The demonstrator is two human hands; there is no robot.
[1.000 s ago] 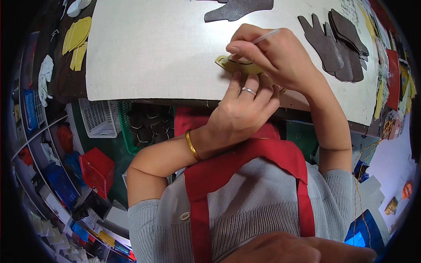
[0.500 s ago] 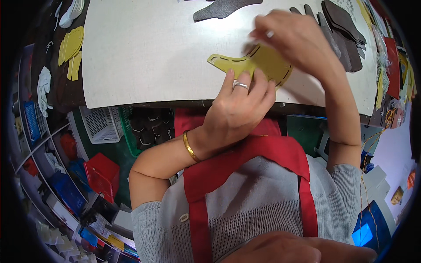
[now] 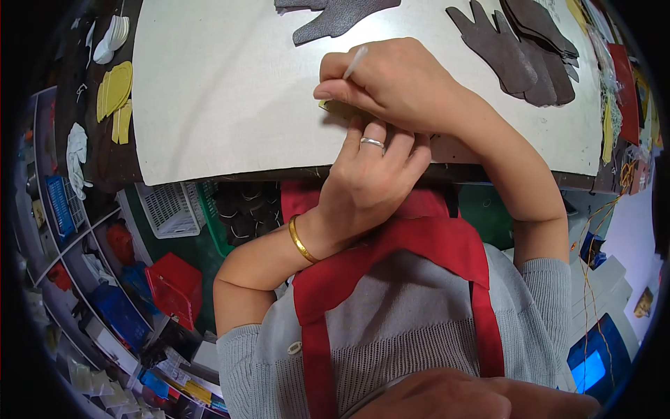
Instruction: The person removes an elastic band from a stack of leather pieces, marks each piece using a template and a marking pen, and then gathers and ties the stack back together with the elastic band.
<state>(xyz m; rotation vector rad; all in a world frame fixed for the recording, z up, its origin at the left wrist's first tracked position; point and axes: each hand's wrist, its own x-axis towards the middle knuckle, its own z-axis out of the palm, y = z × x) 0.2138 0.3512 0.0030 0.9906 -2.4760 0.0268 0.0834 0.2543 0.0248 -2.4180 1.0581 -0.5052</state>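
Observation:
My right hand (image 3: 401,80) is closed in a pinch around a slim whitish pen (image 3: 355,63), whose upper end sticks out above the thumb and forefinger. Its writing tip is hidden under the hand. Beneath lies a flat yellow pattern piece (image 3: 335,107); only a small part of its left end shows. My left hand (image 3: 370,174), with a ring and a gold bangle, rests fingers outstretched and slightly spread at the near side of the piece. The fingertips are partly covered by my right hand.
Dark textured leather pieces (image 3: 345,19) lie at the table's far edge. More dark cut pieces (image 3: 499,59) are piled at the right. Yellow patterns (image 3: 115,91) and white gloves (image 3: 77,157) sit at the left. A white crate (image 3: 171,209) stands below the white tabletop (image 3: 209,91).
My right hand has moved left and now covers most of the yellow pattern piece, which was largely visible before. My left hand stays beside it. The whole view has shifted slightly.

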